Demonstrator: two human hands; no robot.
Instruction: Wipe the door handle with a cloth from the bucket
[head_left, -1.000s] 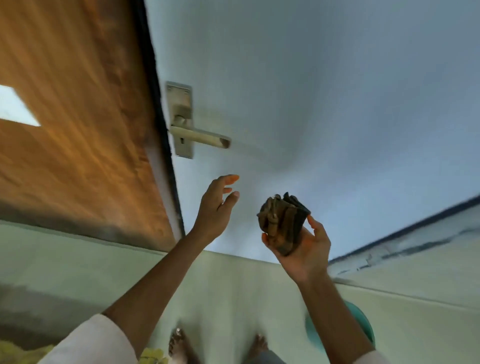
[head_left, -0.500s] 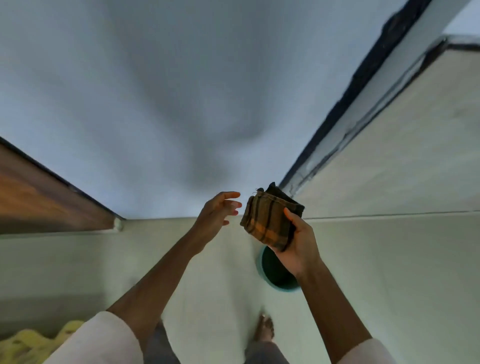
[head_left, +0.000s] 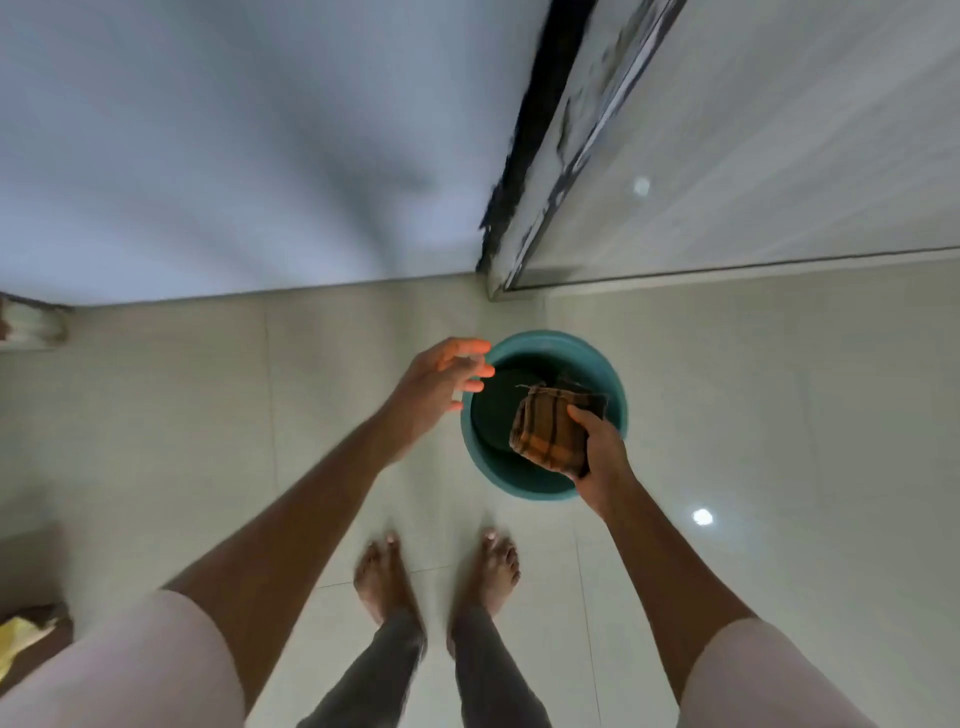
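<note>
A teal bucket stands on the tiled floor just ahead of my bare feet. My right hand grips a folded brown-and-orange checked cloth over the bucket's open mouth. My left hand hovers at the bucket's left rim, fingers spread, holding nothing. The white door fills the upper left. Its handle is out of view.
A dark door edge and a pale frame run down to the floor at upper right, beside a light wall. Glossy floor tiles surround the bucket. A yellow object lies at the far lower left.
The view has swung down from the door handle to the floor. Both hands have lowered, and the cloth now hangs over the bucket.
</note>
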